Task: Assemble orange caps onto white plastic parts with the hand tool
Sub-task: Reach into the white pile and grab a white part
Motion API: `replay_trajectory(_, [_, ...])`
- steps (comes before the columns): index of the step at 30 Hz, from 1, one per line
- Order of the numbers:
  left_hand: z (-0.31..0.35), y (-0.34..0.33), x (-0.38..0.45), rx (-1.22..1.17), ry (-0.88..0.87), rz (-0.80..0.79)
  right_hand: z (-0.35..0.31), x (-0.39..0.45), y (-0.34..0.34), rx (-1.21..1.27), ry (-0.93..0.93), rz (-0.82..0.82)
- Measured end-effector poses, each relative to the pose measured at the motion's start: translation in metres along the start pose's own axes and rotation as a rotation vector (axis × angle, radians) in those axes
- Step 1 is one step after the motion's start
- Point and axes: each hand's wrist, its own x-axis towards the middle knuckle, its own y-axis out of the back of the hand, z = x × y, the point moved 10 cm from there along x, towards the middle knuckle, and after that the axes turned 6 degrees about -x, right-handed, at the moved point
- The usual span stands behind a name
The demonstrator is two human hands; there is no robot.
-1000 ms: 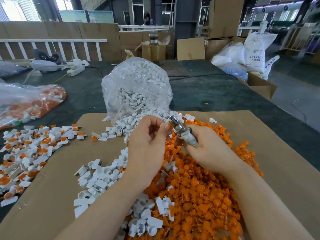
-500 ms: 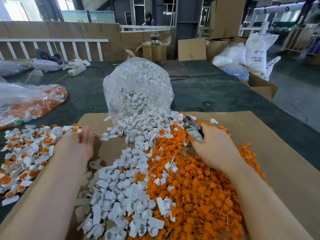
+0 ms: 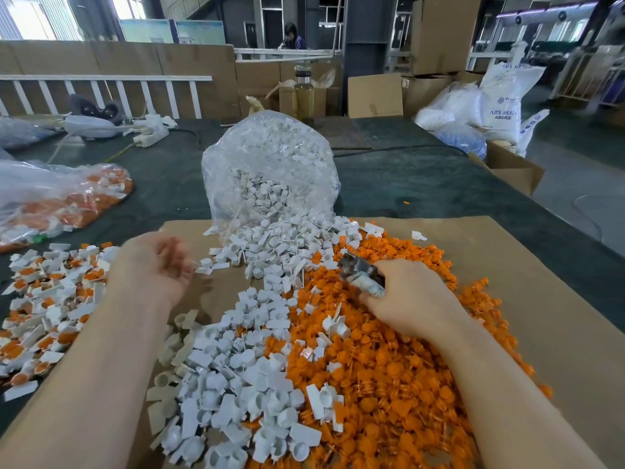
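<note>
A heap of orange caps (image 3: 389, 360) covers the right half of the cardboard sheet (image 3: 541, 316). White plastic parts (image 3: 236, 384) lie heaped to its left and spill from a clear bag (image 3: 270, 170). My right hand (image 3: 412, 296) grips the metal hand tool (image 3: 360, 274), its tip pointing up and left above the orange caps. My left hand (image 3: 152, 265) hovers blurred over bare cardboard beside the assembled pieces (image 3: 50, 299), fingers loosely curled with nothing seen in them.
A bag of orange and white pieces (image 3: 57, 201) lies at the far left on the dark table (image 3: 422, 184). A glass bottle (image 3: 303, 96), cardboard boxes (image 3: 375, 94) and white sacks (image 3: 500, 99) stand behind. The table's right edge drops to the floor.
My left hand left the tool, swung out to the assembled pile on the left, and is now coming back towards the middle. My right hand lowered the tool onto the orange caps.
</note>
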Motion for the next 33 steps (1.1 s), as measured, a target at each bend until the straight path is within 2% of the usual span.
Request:
replay_trajectory(4, [-0.012,-0.044,-0.017,0.774,-0.244,-0.289,0.0,0.0,-0.006,-0.062,-0.016,-0.015])
replay_trajectory(8, [-0.027,-0.064,-0.028,1.394,-0.645,-0.349,-0.005,0.001,-0.008,-0.075,0.004,-0.021])
replay_trajectory(10, [-0.033,-0.07,-0.03,1.52,-0.756,-0.369,-0.007,0.001,-0.008,-0.057,0.007,-0.013])
replay_trajectory(13, [-0.036,-0.073,-0.032,1.525,-0.788,-0.422,-0.006,0.001,-0.005,-0.017,-0.007,0.017])
replay_trajectory(23, [-0.023,-0.067,-0.033,1.435,-0.775,-0.327,-0.001,0.001,0.004,0.124,-0.048,0.078])
replay_trajectory(26, [-0.018,-0.068,-0.037,1.282,-0.695,-0.344,-0.001,0.001,0.009,0.239,-0.044,0.105])
replay_trajectory(30, [-0.02,-0.076,-0.053,0.921,-0.526,-0.492,0.0,-0.002,0.021,0.462,-0.043,0.183])
replay_trajectory(33, [-0.024,-0.087,-0.07,0.801,-0.485,-0.574,0.0,-0.006,0.029,0.654,-0.026,0.234])
